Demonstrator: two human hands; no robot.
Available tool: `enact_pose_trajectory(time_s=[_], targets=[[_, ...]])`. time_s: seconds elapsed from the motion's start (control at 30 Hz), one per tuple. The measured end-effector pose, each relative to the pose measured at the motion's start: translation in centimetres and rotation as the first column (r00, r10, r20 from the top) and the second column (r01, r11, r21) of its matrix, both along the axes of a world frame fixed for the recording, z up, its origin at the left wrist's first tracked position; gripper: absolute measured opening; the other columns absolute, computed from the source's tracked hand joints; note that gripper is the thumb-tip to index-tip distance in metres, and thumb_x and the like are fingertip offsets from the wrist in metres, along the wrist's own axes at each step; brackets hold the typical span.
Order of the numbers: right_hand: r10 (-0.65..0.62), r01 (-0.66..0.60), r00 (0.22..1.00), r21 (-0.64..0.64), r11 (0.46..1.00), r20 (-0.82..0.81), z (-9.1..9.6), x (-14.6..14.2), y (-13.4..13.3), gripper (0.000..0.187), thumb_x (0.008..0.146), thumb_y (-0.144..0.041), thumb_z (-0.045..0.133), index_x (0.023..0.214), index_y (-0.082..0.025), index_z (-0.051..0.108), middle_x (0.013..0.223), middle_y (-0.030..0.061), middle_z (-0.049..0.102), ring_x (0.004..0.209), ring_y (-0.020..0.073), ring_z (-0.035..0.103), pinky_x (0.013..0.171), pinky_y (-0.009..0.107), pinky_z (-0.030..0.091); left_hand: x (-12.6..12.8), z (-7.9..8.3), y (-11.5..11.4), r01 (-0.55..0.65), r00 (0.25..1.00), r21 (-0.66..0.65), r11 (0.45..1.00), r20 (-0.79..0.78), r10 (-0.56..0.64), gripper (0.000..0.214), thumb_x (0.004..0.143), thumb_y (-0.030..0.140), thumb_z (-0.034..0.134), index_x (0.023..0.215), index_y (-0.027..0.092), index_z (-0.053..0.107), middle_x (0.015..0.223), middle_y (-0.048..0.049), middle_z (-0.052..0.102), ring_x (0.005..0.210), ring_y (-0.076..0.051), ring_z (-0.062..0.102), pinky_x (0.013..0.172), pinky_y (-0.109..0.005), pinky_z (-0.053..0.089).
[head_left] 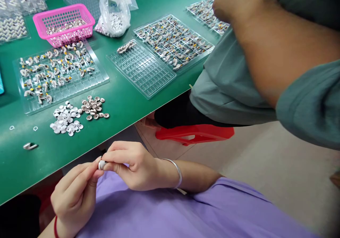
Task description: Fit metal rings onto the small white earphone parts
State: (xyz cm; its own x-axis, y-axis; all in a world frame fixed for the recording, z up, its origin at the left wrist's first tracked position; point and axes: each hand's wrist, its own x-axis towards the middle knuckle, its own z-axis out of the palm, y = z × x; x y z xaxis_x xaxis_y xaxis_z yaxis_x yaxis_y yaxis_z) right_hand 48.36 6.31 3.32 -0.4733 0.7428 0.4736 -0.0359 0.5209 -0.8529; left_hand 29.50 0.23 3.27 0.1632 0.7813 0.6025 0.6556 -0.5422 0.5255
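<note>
Green surface (pixel 127 103) edge above lap; metal cap (pixel 101 164) mostly hidden, pinched between curled fingers of left hand (pixel 74 195), right hand (pixel 132 169).

green table (pixel 127 100), pink basket (pixel 63 16), red stool (pixel 195 133)

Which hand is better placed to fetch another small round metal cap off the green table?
Probably left: left hand and right hand both pinch the small silver part, but the cap piles lie leftward.

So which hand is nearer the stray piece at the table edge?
Left. Pinching a small cap together, left hand sits below-right of the stray piece, right hand farther right.
</note>
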Motion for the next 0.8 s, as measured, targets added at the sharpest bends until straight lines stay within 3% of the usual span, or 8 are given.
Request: enact_pose_trajectory(time_s=[0.27, 0.43, 0.63, 0.8], targets=[[-0.008, 0.007, 0.999, 0.027, 1.000, 0.045, 0.37, 0.06, -0.01, 0.022, 0.097, -0.013, 0.054, 0.086, -0.007, 0.072, 0.077, 0.0114, 0.071, 0.071, 0.0151, 0.063, 0.065, 0.023, 0.056, -0.20, -0.32, 0.13, 0.042, 0.998, 0.057, 0.998, -0.050, -0.039, 0.060, 0.079, -0.005, 0.073, 0.131, 0.025, 0.066, 0.099, -0.0041, 0.079, 0.080, -0.017, 0.076, 0.072, -0.025, 0.063], [0.003, -0.002, 0.999, -0.029, 1.000, 0.032, 0.36, 0.00, 0.17, 0.021, 0.096, -0.016, 0.058, 0.083, -0.008, 0.073, 0.075, 0.0090, 0.070, 0.068, 0.0129, 0.062, 0.065, 0.021, 0.054, -0.52, -0.45, 0.17, 0.066, 0.996, 0.103, 0.992, -0.059, -0.060, 0.065, 0.076, -0.008, 0.074, 0.133, 0.021, 0.065, 0.103, -0.0063, 0.078, 0.083, -0.017, 0.075, 0.075, -0.025, 0.062], [0.025, -0.024, 0.999, -0.047, 0.999, 0.028, 0.42, 0.01, 0.13, 0.020, 0.096, -0.015, 0.059, 0.086, -0.007, 0.074, 0.077, 0.0102, 0.071, 0.070, 0.0133, 0.063, 0.066, 0.021, 0.054, -0.66, -0.30, 0.08, 0.094, 0.995, 0.074, 0.993, -0.039, -0.091, 0.065, 0.075, -0.011, 0.073, 0.133, 0.019, 0.064, 0.106, -0.0071, 0.076, 0.089, -0.015, 0.072, 0.079, -0.024, 0.060], [0.068, -0.072, 0.997, -0.195, 0.978, -0.026, 0.48, -0.05, 0.20, 0.016, 0.093, -0.016, 0.064, 0.084, -0.009, 0.075, 0.074, 0.0070, 0.071, 0.068, 0.0122, 0.062, 0.065, 0.021, 0.053, -0.63, -0.10, -0.01, 0.111, 0.993, 0.076, 0.991, -0.044, -0.108, 0.065, 0.076, -0.011, 0.072, 0.134, 0.017, 0.064, 0.104, -0.0071, 0.076, 0.091, -0.015, 0.071, 0.080, -0.025, 0.060]])
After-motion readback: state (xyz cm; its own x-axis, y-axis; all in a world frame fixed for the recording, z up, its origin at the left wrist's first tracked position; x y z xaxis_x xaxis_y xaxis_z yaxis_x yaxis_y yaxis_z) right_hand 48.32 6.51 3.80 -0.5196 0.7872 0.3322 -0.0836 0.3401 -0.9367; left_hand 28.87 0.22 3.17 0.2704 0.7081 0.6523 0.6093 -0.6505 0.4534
